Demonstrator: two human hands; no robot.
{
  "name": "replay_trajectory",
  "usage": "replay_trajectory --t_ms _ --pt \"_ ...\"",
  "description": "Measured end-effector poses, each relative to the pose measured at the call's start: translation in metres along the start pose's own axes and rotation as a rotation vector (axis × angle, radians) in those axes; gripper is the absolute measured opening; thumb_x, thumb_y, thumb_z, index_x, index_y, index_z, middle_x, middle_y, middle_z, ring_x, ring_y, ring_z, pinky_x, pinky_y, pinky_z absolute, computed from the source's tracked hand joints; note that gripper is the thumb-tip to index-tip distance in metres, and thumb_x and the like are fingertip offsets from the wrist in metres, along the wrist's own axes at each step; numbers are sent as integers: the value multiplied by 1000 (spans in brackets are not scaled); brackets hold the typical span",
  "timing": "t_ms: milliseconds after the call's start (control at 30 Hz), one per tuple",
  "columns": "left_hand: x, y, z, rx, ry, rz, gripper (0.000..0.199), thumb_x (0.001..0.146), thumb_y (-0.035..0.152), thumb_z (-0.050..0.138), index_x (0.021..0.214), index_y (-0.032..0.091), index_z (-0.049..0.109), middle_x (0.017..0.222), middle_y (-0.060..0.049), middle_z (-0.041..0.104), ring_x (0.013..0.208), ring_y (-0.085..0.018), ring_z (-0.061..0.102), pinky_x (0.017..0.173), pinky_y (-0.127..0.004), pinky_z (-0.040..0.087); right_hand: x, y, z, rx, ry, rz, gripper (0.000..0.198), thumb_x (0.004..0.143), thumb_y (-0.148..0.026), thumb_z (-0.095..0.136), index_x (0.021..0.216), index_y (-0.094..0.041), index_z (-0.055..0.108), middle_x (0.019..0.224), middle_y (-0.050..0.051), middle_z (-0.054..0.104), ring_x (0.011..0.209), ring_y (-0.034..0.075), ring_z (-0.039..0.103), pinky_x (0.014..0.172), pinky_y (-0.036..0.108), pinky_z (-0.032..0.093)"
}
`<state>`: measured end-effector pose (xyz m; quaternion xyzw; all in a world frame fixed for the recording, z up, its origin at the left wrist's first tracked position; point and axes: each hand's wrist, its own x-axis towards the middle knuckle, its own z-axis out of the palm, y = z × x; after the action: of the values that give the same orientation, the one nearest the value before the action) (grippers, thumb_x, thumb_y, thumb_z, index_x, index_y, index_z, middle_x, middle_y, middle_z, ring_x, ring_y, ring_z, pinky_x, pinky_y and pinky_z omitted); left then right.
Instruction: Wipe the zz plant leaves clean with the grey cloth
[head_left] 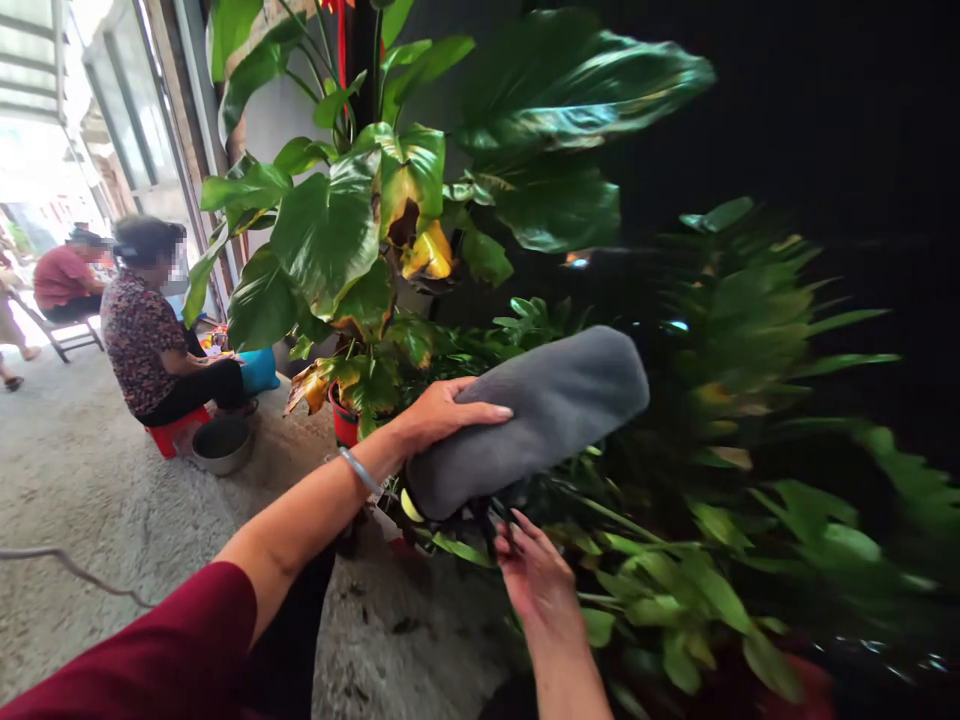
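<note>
My left hand [442, 415] grips a long, dark grey, soft-looking padded thing [540, 410] with rounded ends. Its thumb lies across the upper face; the other fingers are mostly hidden behind. The grey thing is held tilted among the plants, its right end higher. Black strap-like pieces [484, 515] show along its underside, and a small yellow-green part [411, 505] is at its lower left end. Below it, my right hand [532, 565] has its fingers bent around one of the black pieces, slightly blurred. A bangle circles my left wrist.
A large potted plant [330, 230] with partly browned leaves stands ahead in a red pot [345, 420]. More foliage [697, 600] spreads at right. On the left, a person [142, 320] sits on a red stool [176, 430] beside a grey basin [223, 445]. A cable [75, 565] crosses the floor.
</note>
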<state>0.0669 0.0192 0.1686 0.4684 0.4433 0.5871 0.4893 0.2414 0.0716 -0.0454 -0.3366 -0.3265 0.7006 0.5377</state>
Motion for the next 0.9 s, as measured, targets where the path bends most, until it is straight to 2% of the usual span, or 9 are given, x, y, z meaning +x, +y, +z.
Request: replay_trajectory --t_ms 100,233,333,467,600,667,733,800,900 --pt "-1 -33 -2 136 68 -124 34 63 33 80 90 16 71 77 -1 67 68 -15 58 69 -28 47 2 2 2 24 76 81 36 44 -23 82 76 -22 67 63 -3 66 50 14 57 49 30 54" --pt "-43 -65 -21 330 -74 -304 28 59 33 82 80 17 72 72 0 66 67 -16 58 66 -28 45 4 8 4 9 60 107 31 43 -22 81 65 -21 58 55 -4 61 47 14 55 44 27 49" --pt "-56 -43 -30 160 -88 -232 28 63 33 80 85 17 73 75 0 67 67 -16 58 67 -28 45 1 5 6 6 25 112 35 42 -23 84 69 -21 62 54 -4 60 45 12 54 45 27 51" --pt "-30 -3 -40 -68 46 1 37 67 29 79 100 14 71 84 -3 70 71 -16 60 71 -28 45 -7 -5 14 30 9 101 47 42 -27 88 84 -20 70 64 0 69 46 10 54 48 26 53" --pt "-24 -29 -59 -98 290 -49 42 59 31 83 95 12 71 76 -3 70 65 -15 60 69 -28 46 -13 -10 20 51 -18 93 51 40 -28 91 85 -20 71 64 0 69 47 10 55 50 27 54" --pt "-44 -58 -67 -70 371 -181 45 54 34 85 90 11 71 70 -3 68 61 -15 59 64 -29 46 -14 -11 22 42 -28 92 51 39 -28 92 85 -19 71 64 0 69 47 10 55 49 27 53" --pt "-72 -78 -73 -84 351 -281 50 51 37 85 90 11 71 68 -4 69 58 -16 60 61 -29 47 -16 -12 23 32 -40 99 50 39 -28 92 84 -19 71 62 -1 68 45 10 54 47 26 52" --pt "-94 -78 -74 -123 284 -299 51 52 38 85 93 11 71 72 -4 70 59 -16 61 61 -28 47 -18 -14 24 25 -60 112 48 41 -28 91 85 -19 71 60 -2 66 44 9 52 46 26 50" --pt "-95 -45 -76 -140 268 -173 48 57 38 84 95 13 71 75 -4 70 60 -14 61 60 -26 46 -22 -18 26 21 -87 104 47 47 -27 88 91 -21 72 60 -2 66 44 9 51 47 24 48"
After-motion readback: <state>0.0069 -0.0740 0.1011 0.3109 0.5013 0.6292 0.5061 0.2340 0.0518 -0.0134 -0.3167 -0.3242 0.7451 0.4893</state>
